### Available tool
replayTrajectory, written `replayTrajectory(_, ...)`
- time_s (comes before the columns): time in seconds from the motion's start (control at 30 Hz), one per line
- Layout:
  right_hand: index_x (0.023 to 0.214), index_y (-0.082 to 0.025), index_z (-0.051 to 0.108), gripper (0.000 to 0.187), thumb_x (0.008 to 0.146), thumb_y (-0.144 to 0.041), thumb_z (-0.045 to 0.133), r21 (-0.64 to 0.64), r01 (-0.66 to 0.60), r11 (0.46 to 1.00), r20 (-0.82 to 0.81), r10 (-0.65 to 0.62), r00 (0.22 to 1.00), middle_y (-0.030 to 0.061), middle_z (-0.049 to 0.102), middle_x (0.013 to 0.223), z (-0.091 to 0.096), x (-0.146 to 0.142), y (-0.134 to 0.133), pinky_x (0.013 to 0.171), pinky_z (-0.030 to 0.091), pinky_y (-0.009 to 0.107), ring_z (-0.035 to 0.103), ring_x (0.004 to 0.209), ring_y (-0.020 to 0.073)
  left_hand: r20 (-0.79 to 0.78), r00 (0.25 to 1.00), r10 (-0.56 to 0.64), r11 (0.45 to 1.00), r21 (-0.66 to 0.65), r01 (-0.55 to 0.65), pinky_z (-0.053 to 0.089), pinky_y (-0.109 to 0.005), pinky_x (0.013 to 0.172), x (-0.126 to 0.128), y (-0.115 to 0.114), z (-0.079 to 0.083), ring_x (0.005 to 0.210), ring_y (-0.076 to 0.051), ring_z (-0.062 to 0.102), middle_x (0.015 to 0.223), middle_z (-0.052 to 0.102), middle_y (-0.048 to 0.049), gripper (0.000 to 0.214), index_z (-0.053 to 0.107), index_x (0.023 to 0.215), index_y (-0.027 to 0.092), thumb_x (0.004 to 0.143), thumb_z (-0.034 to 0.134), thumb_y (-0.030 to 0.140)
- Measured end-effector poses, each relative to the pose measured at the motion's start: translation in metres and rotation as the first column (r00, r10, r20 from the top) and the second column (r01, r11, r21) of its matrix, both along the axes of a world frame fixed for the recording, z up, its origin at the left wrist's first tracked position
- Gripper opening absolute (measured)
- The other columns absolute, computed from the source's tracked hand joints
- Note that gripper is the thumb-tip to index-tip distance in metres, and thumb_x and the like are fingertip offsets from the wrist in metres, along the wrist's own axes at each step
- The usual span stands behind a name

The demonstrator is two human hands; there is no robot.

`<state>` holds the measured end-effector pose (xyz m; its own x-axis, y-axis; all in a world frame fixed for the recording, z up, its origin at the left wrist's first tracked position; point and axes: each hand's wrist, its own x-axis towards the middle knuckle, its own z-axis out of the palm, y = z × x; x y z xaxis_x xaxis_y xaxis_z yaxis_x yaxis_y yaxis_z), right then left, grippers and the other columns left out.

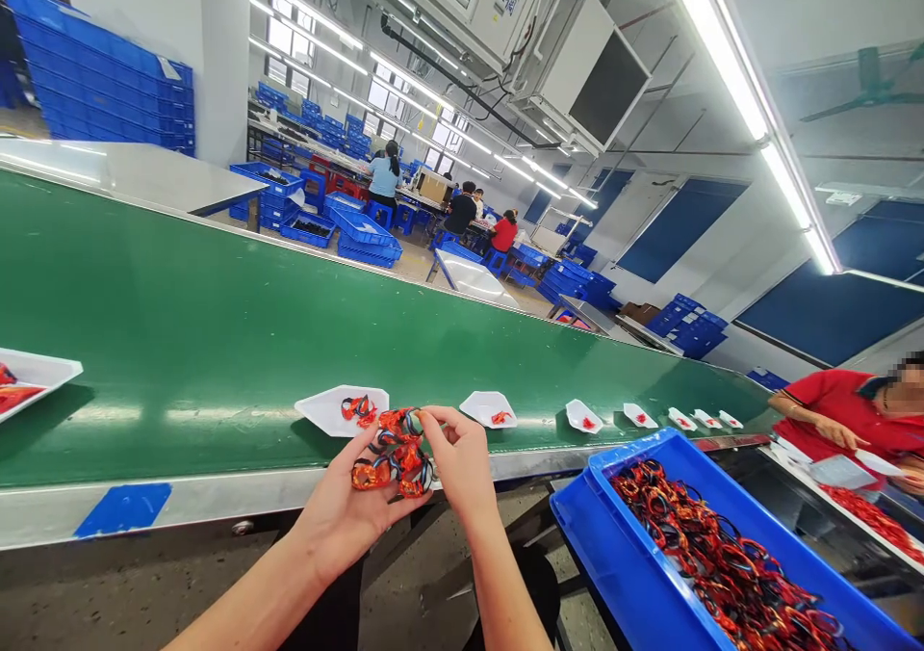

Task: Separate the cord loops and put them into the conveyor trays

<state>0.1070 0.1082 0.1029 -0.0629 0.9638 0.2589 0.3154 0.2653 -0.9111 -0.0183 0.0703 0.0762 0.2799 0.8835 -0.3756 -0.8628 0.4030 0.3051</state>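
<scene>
Over the near edge of the belt, my left hand [346,502] is turned palm up and cups several small red-orange and black loops [372,473], which look like coiled bundles of wire. My right hand [460,463] pinches one loop [404,424] at the top of this bunch between thumb and fingers. Just beyond my hands, a white tray [324,412] on the belt holds a few similar red and black pieces [359,408]. At my right stands a blue bin [613,545], with a heap of the same loops [707,555] inside.
The green conveyor belt [238,314] runs across in front of me, edged by a metal rail [209,497] with blue tape [122,508]. More white trays [473,403] with red pieces line it. A co-worker in red [823,405] sits at the far right beside red parts [873,521].
</scene>
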Motion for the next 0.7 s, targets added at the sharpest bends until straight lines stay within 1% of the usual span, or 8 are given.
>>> replayTrajectory(0.2,0.083,-0.017,0.07,0.023,0.081,-0.034,0.054,0.023,0.061,0.998,0.023,-0.062,0.998,0.0041,0.067,0.083,0.0,0.006,-0.004,0.055,0.047,0.023,0.055,0.062,0.0133,0.005,0.999,-0.045,0.999,-0.008,0.045,0.047,-0.054,0.085,0.003,0.0,0.0,0.087,-0.028,0.066,0.095,0.069,-0.012,0.033,0.058,0.104,0.017,0.074,0.066,0.026)
replayTrajectory(0.37,0.085,-0.019,0.07,0.021,0.081,-0.034,0.056,0.045,0.132,0.99,0.045,-0.134,0.99,0.0028,0.067,0.076,0.003,0.01,-0.007,0.053,0.045,0.022,0.053,0.057,0.012,0.008,0.997,-0.08,0.996,-0.042,0.08,0.048,-0.053,0.084,0.007,0.003,-0.004,0.083,-0.028,0.066,0.093,0.069,-0.0126,0.032,0.057,0.101,0.015,0.073,0.066,0.026)
replayTrajectory(0.43,0.084,-0.019,0.07,0.02,0.079,-0.035,0.059,0.031,0.161,0.986,-0.026,-0.16,0.987,0.002,0.065,0.071,0.001,0.012,-0.006,0.049,0.044,0.021,0.052,0.056,0.0112,0.009,0.996,-0.094,0.994,-0.06,0.094,0.048,-0.053,0.084,0.007,0.004,-0.006,0.08,-0.027,0.066,0.092,0.069,-0.013,0.031,0.058,0.099,0.014,0.072,0.066,0.027)
replayTrajectory(0.5,0.082,-0.018,0.07,0.021,0.076,-0.037,0.064,-0.08,0.155,0.985,-0.232,-0.17,0.958,0.0016,0.064,0.07,-0.002,0.015,-0.004,0.043,0.041,0.018,0.051,0.054,0.0097,0.012,0.996,-0.091,0.994,-0.068,0.091,0.048,-0.054,0.085,0.007,0.005,-0.007,0.08,-0.027,0.066,0.094,0.069,-0.013,0.03,0.058,0.098,0.014,0.072,0.066,0.026)
replayTrajectory(0.53,0.082,-0.018,0.07,0.022,0.073,-0.037,0.066,-0.166,0.124,0.978,-0.374,-0.179,0.91,0.0013,0.064,0.071,-0.004,0.017,-0.002,0.04,0.039,0.016,0.051,0.053,0.0086,0.014,0.996,-0.083,0.994,-0.069,0.084,0.048,-0.054,0.085,0.007,0.006,-0.008,0.081,-0.027,0.066,0.096,0.069,-0.0128,0.029,0.058,0.098,0.014,0.072,0.066,0.026)
replayTrajectory(0.6,0.082,-0.017,0.07,0.022,0.068,-0.034,0.072,-0.328,0.018,0.945,-0.627,-0.232,0.744,0.0004,0.065,0.073,-0.009,0.02,-0.001,0.038,0.04,0.013,0.051,0.051,0.0059,0.016,0.998,-0.064,0.996,-0.064,0.064,0.047,-0.055,0.086,0.006,0.007,-0.008,0.084,-0.027,0.066,0.101,0.068,-0.0124,0.029,0.059,0.098,0.015,0.073,0.066,0.024)
replayTrajectory(0.67,0.082,-0.016,0.069,0.022,0.064,-0.027,0.076,-0.421,-0.08,0.904,-0.755,-0.3,0.583,-0.0007,0.065,0.072,-0.014,0.022,0.0,0.039,0.042,0.01,0.053,0.05,0.0038,0.012,0.999,-0.053,0.997,-0.058,0.054,0.047,-0.056,0.087,0.005,0.007,-0.009,0.087,-0.028,0.066,0.105,0.068,-0.0128,0.029,0.059,0.1,0.015,0.073,0.066,0.024)
replayTrajectory(0.7,0.081,-0.015,0.069,0.022,0.063,-0.024,0.076,-0.442,-0.108,0.89,-0.784,-0.325,0.529,-0.0012,0.066,0.071,-0.017,0.023,-0.001,0.039,0.043,0.01,0.053,0.05,0.0032,0.009,0.999,-0.053,0.997,-0.058,0.053,0.046,-0.057,0.088,0.005,0.007,-0.01,0.088,-0.028,0.066,0.105,0.067,-0.0131,0.029,0.06,0.1,0.015,0.073,0.066,0.024)
